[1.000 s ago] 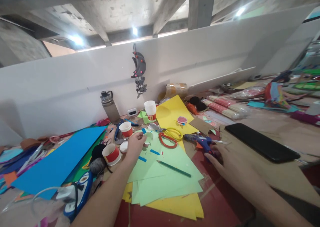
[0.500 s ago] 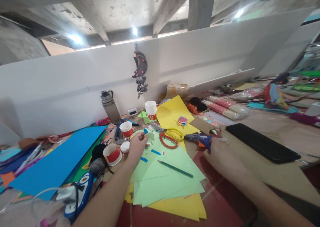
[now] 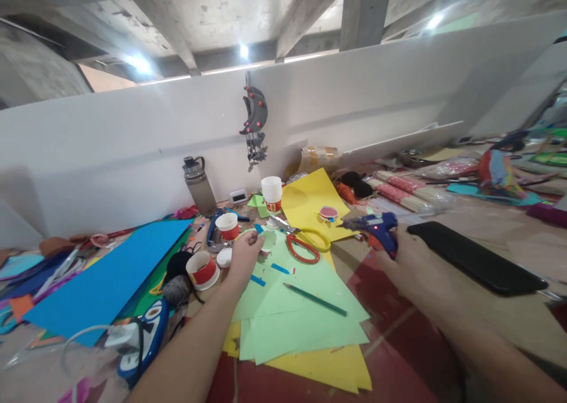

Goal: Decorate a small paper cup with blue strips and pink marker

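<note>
My left hand (image 3: 247,254) is closed in a pinch above the light green paper sheets (image 3: 305,317), at the edge of a small pale green disc (image 3: 268,241). A short blue paper strip (image 3: 259,228) sticks up beside its fingertips; how it meets the disc is unclear. My right hand (image 3: 401,255) grips a blue hot glue gun (image 3: 381,228) with an orange trigger and a small red light; its nozzle points left. Red-and-yellow-handled scissors (image 3: 305,246) and a green pencil (image 3: 315,299) lie between the hands. More blue strips (image 3: 280,268) rest on the green sheets.
Red-and-white paper cups (image 3: 202,270) and a grey bottle (image 3: 199,185) stand left of centre. Blue card (image 3: 115,279) and a blue-and-white power strip (image 3: 144,341) lie left. A black phone (image 3: 476,257) lies right, near bundled sticks (image 3: 401,191). A white partition (image 3: 110,149) stands behind.
My right hand has raised the glue gun off to the right and turned it, so that its body now shows clearly. My left hand keeps its pinch and barely shifts. The view has moved slightly.
</note>
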A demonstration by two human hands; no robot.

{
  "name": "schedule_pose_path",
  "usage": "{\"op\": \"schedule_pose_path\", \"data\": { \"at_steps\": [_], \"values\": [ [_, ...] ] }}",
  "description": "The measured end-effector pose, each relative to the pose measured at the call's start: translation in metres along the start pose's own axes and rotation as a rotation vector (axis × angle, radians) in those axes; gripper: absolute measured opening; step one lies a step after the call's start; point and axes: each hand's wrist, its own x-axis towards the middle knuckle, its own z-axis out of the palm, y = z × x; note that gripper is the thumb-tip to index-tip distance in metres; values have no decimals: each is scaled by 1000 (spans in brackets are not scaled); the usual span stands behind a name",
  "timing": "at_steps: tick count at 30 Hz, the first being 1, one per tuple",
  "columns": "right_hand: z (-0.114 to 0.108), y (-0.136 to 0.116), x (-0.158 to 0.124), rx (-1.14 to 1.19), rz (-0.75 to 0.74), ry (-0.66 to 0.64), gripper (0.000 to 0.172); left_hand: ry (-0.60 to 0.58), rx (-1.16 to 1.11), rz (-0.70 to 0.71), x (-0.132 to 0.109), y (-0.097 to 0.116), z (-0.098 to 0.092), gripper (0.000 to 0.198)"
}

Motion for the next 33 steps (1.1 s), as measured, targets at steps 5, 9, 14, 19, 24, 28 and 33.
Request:
{"op": "schedule_pose_path", "data": {
  "at_steps": [5,9,14,19,24,28,33],
  "values": [
    [-10,-33,22,217,123,-64,28,65,-240,-109,0,3,1,30],
    [2,-72,28,834,18,-327,39,97,-329,-146,-2,8,1,28],
    [25,-98,17,838,-80,-441,40,123,-290,-177,0,5,-1,26],
    [44,-91,7,672,-170,-401,31,162,-265,-160,2,0,-2,24],
    [54,-82,4,568,-230,-414,37,188,-259,-137,3,-1,-4,23],
    [55,-83,1,539,-288,-447,36,203,-293,-163,3,1,-4,23],
    [54,-86,-3,506,-309,-468,29,186,-330,-171,0,6,-1,26]
  ]
}}
